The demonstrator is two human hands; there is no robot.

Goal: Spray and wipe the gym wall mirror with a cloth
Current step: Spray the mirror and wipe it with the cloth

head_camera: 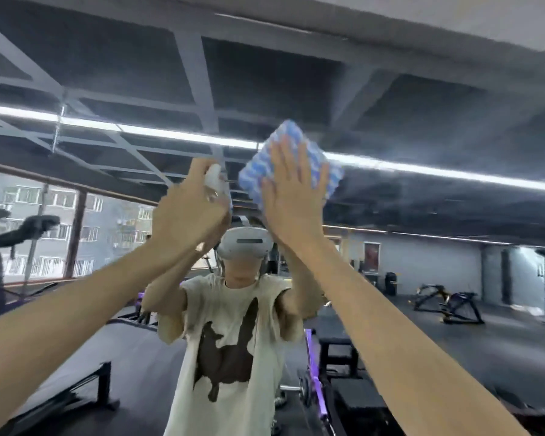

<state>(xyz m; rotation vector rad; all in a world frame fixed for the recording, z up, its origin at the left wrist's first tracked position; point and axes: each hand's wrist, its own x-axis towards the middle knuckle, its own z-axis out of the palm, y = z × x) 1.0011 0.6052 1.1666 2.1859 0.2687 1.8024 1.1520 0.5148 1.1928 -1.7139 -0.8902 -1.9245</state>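
Both arms raised high against the large gym wall mirror (422, 278). Right hand (288, 196), fingers spread wide, presses a blue-and-white patterned cloth (315, 165) flat to the upper glass. Left hand (186, 212) wraps a small white spray bottle (214, 180) just beside it. Wiping step appears underway; next likely calls for sweeping strokes, or fresh spray. Bottle mostly hidden by fingers, nozzle blurred; actual glass contact hard to confirm.

No text, brand, number or sign can be read anywhere: the reddish poster (372, 253) on the far wall reflected in the mirror (453, 199) is too blurred (its print is only a smear).
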